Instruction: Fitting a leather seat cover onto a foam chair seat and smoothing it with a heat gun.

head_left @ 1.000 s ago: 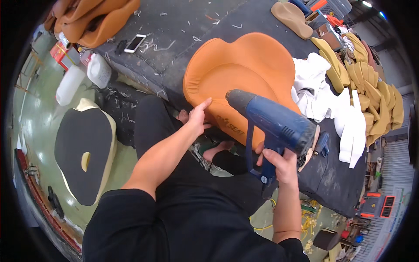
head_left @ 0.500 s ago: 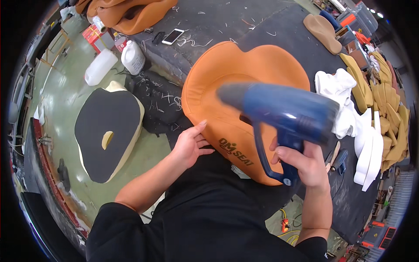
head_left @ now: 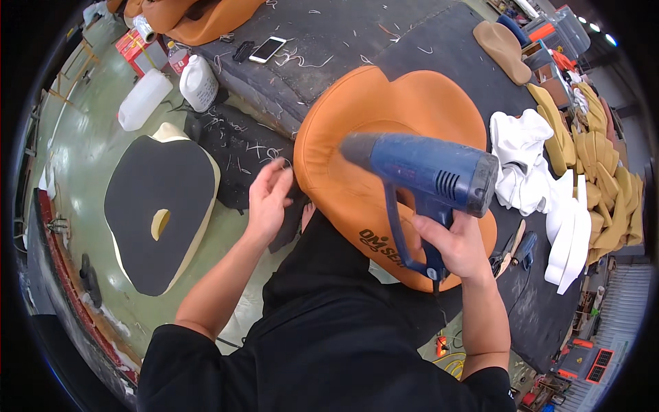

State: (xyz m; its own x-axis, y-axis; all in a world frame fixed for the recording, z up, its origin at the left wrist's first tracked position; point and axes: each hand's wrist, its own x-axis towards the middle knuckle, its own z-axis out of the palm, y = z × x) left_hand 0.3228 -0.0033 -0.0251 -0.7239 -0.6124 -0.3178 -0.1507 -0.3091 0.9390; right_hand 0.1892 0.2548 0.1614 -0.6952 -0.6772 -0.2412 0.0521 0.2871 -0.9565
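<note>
My right hand [head_left: 458, 246] is wrapped around the handle of a blue heat gun [head_left: 429, 168]. Its dark nozzle points left, over the hollow of an orange padded seat cushion [head_left: 336, 165]. The cushion has dark printing near its front edge and lies partly on the dark-topped table, close to my lap. The gun body and my hand hide part of its right side. My left hand [head_left: 268, 206] is raised just off the cushion's left edge, fingers loosely bent and apart, slightly blurred, with nothing visible in them.
A foam piece with a dark face [head_left: 158, 213] is at left, near a white jug [head_left: 199, 82]. On the dark table [head_left: 439, 34] are a phone [head_left: 268, 49], thread scraps, white covers [head_left: 522, 158] and scissors [head_left: 511, 247]. Tan pieces [head_left: 604, 178] are piled at right.
My left hand has come off the cushion's front left edge and moved up and left. The heat gun has shifted slightly left. The cushion is turned a little.
</note>
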